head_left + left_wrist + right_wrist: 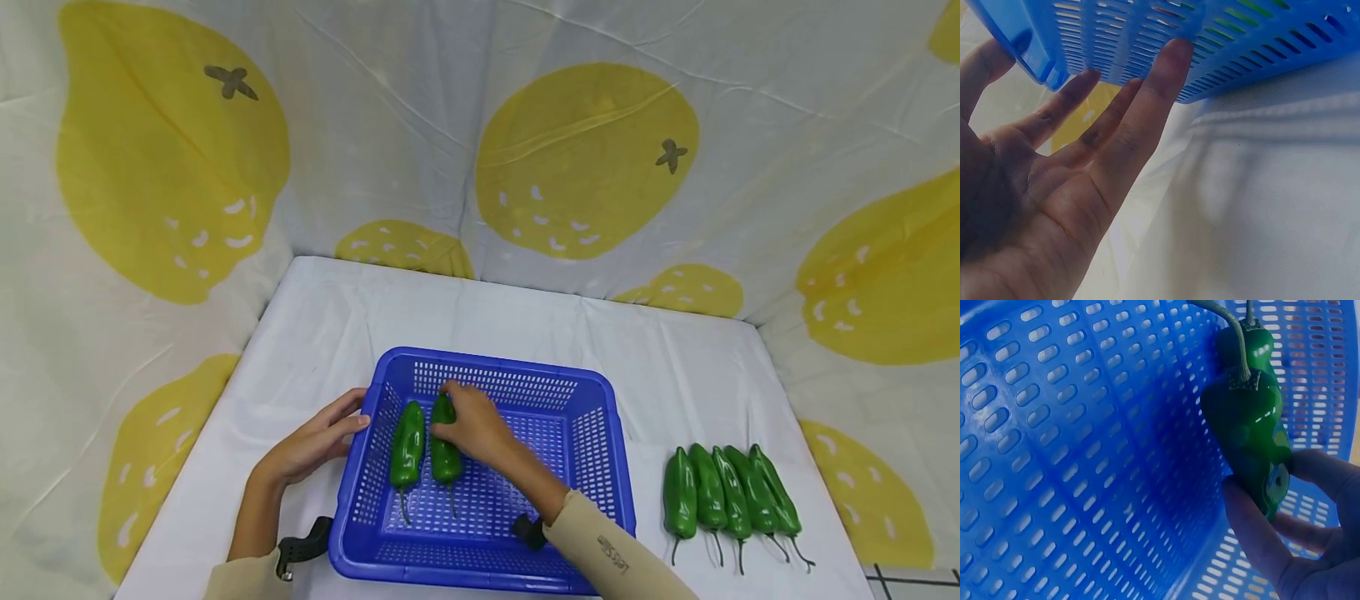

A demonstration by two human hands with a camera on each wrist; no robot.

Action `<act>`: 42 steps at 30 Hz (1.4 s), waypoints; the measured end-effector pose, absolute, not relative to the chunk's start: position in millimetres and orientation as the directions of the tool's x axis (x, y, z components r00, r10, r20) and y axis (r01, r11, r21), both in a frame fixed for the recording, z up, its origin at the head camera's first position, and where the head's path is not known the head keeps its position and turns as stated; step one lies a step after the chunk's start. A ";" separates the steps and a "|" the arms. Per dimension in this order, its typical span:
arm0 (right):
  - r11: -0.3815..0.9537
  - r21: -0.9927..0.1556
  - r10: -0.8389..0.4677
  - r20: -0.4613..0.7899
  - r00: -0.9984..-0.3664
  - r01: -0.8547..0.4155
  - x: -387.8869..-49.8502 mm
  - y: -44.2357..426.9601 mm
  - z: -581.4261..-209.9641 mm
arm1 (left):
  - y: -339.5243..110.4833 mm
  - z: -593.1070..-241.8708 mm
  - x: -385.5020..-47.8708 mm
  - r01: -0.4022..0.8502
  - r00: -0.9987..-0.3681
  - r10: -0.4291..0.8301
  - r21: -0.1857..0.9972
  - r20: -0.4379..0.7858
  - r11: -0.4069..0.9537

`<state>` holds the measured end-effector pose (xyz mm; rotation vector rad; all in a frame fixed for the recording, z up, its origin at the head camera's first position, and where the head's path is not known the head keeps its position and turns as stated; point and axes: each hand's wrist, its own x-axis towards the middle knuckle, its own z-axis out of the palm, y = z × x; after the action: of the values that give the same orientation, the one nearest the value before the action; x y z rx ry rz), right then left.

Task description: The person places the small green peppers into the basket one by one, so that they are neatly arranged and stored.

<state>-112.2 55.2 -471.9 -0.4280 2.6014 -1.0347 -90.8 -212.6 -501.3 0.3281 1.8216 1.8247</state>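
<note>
A blue plastic basket (480, 575) with slotted walls stands on the white-covered table. Inside it, my right hand (476, 425) pinches a green pepper (446, 458) near its tip, thumb on one side and fingers on the other. The right wrist view shows this pepper (1244, 419) with its stem pointing away from the hand. Another green pepper (407, 446) lies alongside, to its left. My left hand (318, 437) is at the basket's left wall, thumb at the rim. In the left wrist view the fingers of the left hand (1079, 156) are extended against or close under the slotted wall.
Several green peppers (680, 496) lie in a row on the table (525, 312), right of the basket, stems toward me. White cloth with yellow lemon prints (585, 158) hangs around the back and sides. A dark strap (306, 546) is on the left wrist.
</note>
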 end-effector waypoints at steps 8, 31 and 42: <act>0.706 -0.692 -0.360 -0.168 -0.918 -0.151 -109.4 46.9 -478.9 | -213.0 -502.0 -89.2 -0.197 -0.831 0.520 0.978 -0.200 0.062; 0.706 -0.685 -0.348 -0.118 -0.930 -0.177 -108.3 48.7 -481.2 | -212.5 -502.0 -90.7 -0.189 -0.832 0.521 0.980 -0.193 0.062; 0.717 -0.664 -0.371 -0.107 -0.922 -0.212 -110.1 59.5 -469.6 | -212.0 -501.3 -90.4 -0.188 -0.831 0.523 0.980 -0.192 0.061</act>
<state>-110.1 59.5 -469.6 -0.4641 2.6913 -0.9976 -90.4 -212.0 -501.3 0.3334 1.8363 1.8218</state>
